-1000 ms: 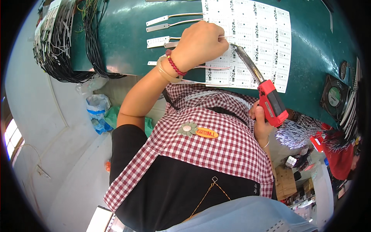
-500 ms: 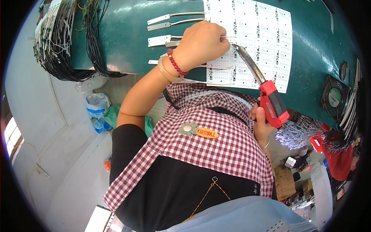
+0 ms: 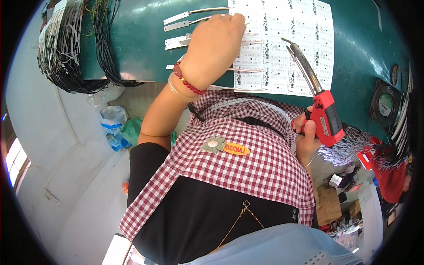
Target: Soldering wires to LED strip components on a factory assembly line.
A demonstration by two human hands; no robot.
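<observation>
My left hand [image 3: 214,46] is closed, fingertips together above the left part of a white circuit board panel [image 3: 304,48]. What its fingers pinch, if anything, is hidden. Thin wires run from under this hand onto the panel. They belong to narrow white strips [image 3: 176,17] lying in a row to the left, some partly covered by the hand. My right hand [image 3: 308,134] grips a red and black soldering gun [image 3: 327,117] by its handle. The gun's metal tip points up and left, over the panel and apart from the left hand.
Bundles of black cables with pale ends [image 3: 66,53] hang over the green table [image 3: 145,44] at the far left. On the right are a round black reel [image 3: 385,104] and bunches of grey-white wires [image 3: 342,148]. Plastic bags [image 3: 114,126] lie below the table's left side.
My left hand has moved up and left, away from the soldering tip. The soldering gun has shifted right and slightly down, its tip higher on the panel. The panel has slid slightly upward.
</observation>
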